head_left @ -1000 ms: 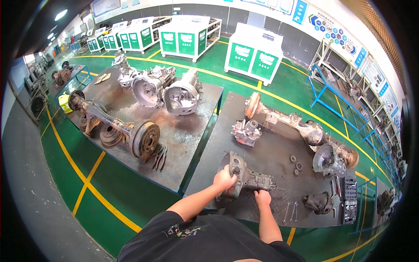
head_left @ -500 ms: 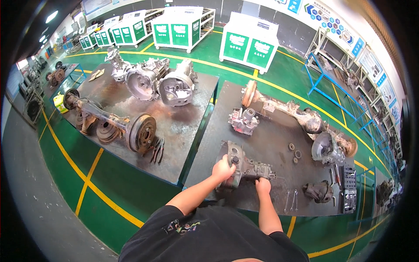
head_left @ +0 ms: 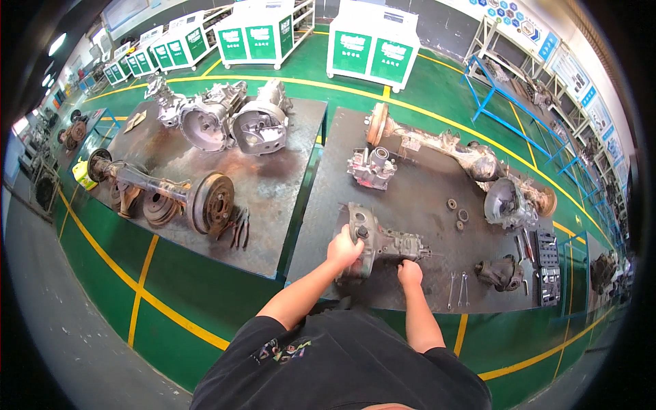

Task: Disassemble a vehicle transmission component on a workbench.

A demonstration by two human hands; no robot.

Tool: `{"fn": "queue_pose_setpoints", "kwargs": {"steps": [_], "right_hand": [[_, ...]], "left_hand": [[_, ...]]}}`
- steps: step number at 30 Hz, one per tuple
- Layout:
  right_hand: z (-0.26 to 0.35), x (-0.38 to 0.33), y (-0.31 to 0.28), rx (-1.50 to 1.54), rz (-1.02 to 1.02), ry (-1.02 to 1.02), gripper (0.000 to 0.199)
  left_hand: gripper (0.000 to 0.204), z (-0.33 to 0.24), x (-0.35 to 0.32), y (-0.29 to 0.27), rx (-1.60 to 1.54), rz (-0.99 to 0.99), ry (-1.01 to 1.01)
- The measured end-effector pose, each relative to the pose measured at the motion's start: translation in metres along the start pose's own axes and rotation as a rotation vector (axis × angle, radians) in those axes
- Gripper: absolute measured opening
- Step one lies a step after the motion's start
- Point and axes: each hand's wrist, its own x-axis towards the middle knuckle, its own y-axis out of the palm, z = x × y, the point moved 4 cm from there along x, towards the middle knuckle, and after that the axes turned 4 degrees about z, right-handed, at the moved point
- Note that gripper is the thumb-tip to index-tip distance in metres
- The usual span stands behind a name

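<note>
A grey metal gearbox (head_left: 389, 243) lies on its side on the near part of the right-hand workbench, its wide bell end to the left and its narrow end to the right. My left hand (head_left: 344, 247) is closed on the rim of the bell end, beside a dark round knob or plug. At the near side of the narrower end, my right hand (head_left: 409, 272) is closed against the casing; its fingertips are hidden under it. Several wrenches (head_left: 458, 290) lie to the right of my right hand.
Beyond the gearbox sit a smaller gear unit (head_left: 372, 168), a rusty axle (head_left: 471, 158), an open bell housing (head_left: 507, 205) and ring-shaped parts (head_left: 462, 215). A dark casting (head_left: 501, 272) and socket set (head_left: 547, 266) lie right. The left bench (head_left: 266, 184) carries more gearboxes, another axle and pliers (head_left: 240, 227).
The whole view has shifted, so the benches and parts appear higher and slightly left. Both hands keep their places on the gearbox, which shows no clear movement on the bench.
</note>
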Motion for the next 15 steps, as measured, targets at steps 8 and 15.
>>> {"fn": "queue_pose_setpoints", "kwargs": {"steps": [8,15], "right_hand": [[0.005,0.011,-0.007,0.054,-0.001,-0.011,0.032],[0.032,0.005,-0.027,-0.028,0.041,0.068,0.031]], "left_hand": [[0.058,-0.006,0.001,-0.007,-0.002,0.015,-0.038],[0.051,-0.005,0.008,-0.011,0.034,0.072,-0.094]]}}
